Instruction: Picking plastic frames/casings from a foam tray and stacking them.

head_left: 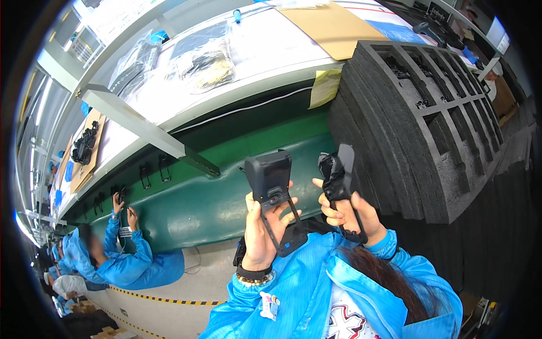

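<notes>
My left hand [261, 230] is closed around a black device with a boxy head [270, 174] and a thin open frame below it, held upright above the green mat [209, 209]. To its right, my right hand [351, 216] grips a black bracket with a glossy, crumpled black top [333, 174] and a flat grey piece beside it. A thin black arm of this bracket runs down past my palm. The two items are apart. What the crumpled top consists of, I cannot make out.
A tall stack of black foam trays [389, 135] with slots stands right of my hands. On the white bench [254, 59] lie bagged parts [209, 65] and a cardboard sheet [333, 28]. Black U-shaped frames [164, 168] sit left. A co-worker in blue [124, 260] works there.
</notes>
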Motion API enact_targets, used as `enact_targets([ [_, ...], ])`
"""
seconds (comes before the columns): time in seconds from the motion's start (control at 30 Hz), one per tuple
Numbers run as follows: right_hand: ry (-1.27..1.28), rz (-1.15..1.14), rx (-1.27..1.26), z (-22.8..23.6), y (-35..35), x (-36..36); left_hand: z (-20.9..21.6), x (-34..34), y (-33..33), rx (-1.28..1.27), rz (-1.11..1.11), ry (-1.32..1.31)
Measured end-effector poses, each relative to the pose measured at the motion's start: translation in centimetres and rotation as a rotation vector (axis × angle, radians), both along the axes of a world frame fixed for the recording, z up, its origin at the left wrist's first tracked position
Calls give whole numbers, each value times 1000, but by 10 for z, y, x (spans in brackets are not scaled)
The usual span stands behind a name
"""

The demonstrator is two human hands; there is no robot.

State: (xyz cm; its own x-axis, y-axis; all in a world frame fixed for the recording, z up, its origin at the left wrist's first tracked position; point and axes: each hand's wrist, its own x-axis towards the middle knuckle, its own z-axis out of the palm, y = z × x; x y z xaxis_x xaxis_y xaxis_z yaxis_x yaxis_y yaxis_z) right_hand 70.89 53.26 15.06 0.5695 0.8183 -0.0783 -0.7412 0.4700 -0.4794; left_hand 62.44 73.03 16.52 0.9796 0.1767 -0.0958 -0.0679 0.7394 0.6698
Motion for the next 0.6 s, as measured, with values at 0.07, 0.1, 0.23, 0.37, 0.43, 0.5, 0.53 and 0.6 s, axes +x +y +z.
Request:
enact_targets([
  [0.07, -220, 7, -165, 5, -1, 0, 7, -1, -4, 79, 22, 8],
  [0.1, -220, 4, -166, 8, 1, -1, 6, -1, -5, 79, 19, 8],
  [0.23, -370, -84, -378, 16, 6, -4, 7, -4, -3, 96, -27, 27],
  [0.37, -408, -124, -528, 23, 5, -7, 1, -5, 2, 239, -67, 33],
  [0.43, -426, -150, -540, 24, 1, -6, -1, -4, 9, 239, -106, 22],
  [0.5, -1066, -263, -639, 29, -5, 0, -9, -3, 22, 298, -256, -288],
  [0.53, -1194, -238, -691, 40, -7, 3, -10, -4, 26, 300, -256, -334],
  [0.6, -1356, -281, -699, 42, -8, 8, -23, -5, 31, 277, -228, -420],
])
